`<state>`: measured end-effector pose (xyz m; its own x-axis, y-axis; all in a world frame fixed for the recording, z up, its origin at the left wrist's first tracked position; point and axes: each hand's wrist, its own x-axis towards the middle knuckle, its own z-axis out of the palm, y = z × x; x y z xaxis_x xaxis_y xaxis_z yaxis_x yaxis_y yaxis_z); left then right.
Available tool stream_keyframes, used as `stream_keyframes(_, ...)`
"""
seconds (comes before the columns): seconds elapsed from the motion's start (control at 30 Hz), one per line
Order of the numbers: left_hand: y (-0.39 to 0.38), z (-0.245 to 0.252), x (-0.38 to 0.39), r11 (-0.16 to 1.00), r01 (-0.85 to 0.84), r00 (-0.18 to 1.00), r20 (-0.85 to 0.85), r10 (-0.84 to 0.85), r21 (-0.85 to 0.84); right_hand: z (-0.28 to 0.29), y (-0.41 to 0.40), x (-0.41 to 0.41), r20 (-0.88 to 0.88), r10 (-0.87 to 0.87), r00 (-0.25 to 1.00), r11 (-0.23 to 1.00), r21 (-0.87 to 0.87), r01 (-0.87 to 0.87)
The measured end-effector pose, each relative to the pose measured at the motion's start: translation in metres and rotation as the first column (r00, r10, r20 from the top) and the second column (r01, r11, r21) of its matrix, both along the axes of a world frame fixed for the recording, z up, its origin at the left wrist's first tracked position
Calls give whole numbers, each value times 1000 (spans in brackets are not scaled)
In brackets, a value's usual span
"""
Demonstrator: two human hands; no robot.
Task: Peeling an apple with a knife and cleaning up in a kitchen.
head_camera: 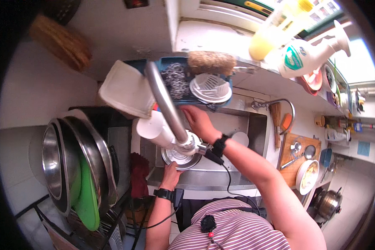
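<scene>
My left hand (172, 172) grips the near rim of a round stainless-steel bowl (192, 162) in the sink. Over the bowl hangs the white head of the faucet (170, 106), which covers much of its inside. A white cylinder (154, 129), apparently a tap-mounted water filter, sits left of the spout. My right hand (198, 120) reaches past the faucet to the sink's back edge, its fingertips at the front of a blue caddy (181, 102). Whether those fingers hold anything is hidden. In the caddy lie a dark-and-white scourer (176, 79) and a white slotted dish (211, 87).
Steel basins (90, 147) and a green board (87, 200) stand in a rack at left. A brown scrubber (211, 62) rests behind the caddy, and a spray bottle (303, 57) on the ledge. Right of the sink (206, 176), a wooden cutting board (292, 150) bears utensils near a white bowl (300, 175).
</scene>
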<state>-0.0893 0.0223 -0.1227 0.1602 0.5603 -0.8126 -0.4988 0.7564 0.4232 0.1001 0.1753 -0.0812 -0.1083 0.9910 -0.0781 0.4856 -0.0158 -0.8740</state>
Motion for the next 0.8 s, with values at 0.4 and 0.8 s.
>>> stream_keyframes(0.4,-39,-7,67,558,788,465,-845,-262,261,-90,-282,205,125,-623,772,607,-546,578)
stream_keyframes(0.8,-71,15,87,-17,950,295,-884,363,310,-110,-320,207,99,-689,718,641,-378,668)
